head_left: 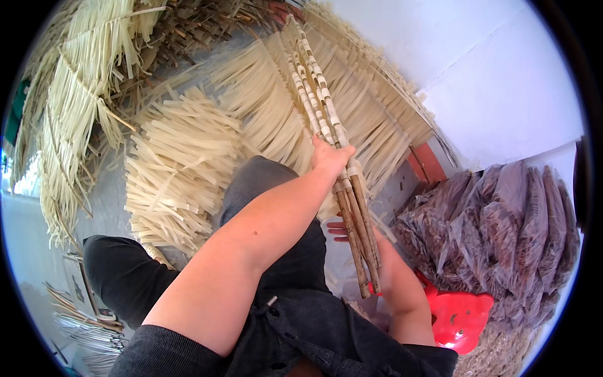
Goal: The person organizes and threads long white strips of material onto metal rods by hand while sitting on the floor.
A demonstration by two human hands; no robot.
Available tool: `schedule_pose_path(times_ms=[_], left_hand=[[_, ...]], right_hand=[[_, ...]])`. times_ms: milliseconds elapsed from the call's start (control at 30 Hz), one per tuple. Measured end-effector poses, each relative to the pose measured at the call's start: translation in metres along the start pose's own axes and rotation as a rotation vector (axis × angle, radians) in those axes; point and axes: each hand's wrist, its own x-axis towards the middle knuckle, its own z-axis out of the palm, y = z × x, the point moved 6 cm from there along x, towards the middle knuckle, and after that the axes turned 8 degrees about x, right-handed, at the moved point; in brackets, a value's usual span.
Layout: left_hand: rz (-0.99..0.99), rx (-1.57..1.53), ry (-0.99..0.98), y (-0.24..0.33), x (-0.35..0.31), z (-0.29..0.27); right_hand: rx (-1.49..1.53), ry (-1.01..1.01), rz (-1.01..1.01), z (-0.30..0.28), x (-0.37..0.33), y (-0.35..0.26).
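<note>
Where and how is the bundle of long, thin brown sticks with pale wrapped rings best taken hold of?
Probably low on the sticks, from the person's right: their bare, narrow lower lengths lie close together and extend below the left hand, which grips the pale-ringed part.

Left hand [330,156] clenched; right hand [340,231] lower, splayed.

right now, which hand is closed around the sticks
The left hand, wrapped around the bundle of sticks; the right hand is open, lower in the picture and partly hidden behind them.
</note>
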Motion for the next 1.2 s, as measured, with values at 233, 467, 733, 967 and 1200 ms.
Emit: schedule_pose_path(times_ms=[233,467,733,967,1200], left_hand=[[-0.033,0.277,-0.063,0.006,0.002,0.003],[0.014,0.612,0.066,0.018,-0.002,-0.008],[-0.251,-0.054,-0.114,-0.017,0.029,0.005],[-0.213,-0.098,-0.091,-0.02,0.016,0.009],[-0.043,-0.408,-0.225,-0.003,-0.005,0.006]], right_hand=[[0.414,-0.184,0.052,0.067,-0.075,-0.061],[-0.132,0.06,-0.048,0.061,-0.076,-0.076],[-0.379,0.004,-0.161,0.062,-0.107,-0.035],[0.167,0.049,0.05,0.101,-0.143,-0.026],[-0.116,0.121,-0.076,0.094,-0.168,-0.039]])
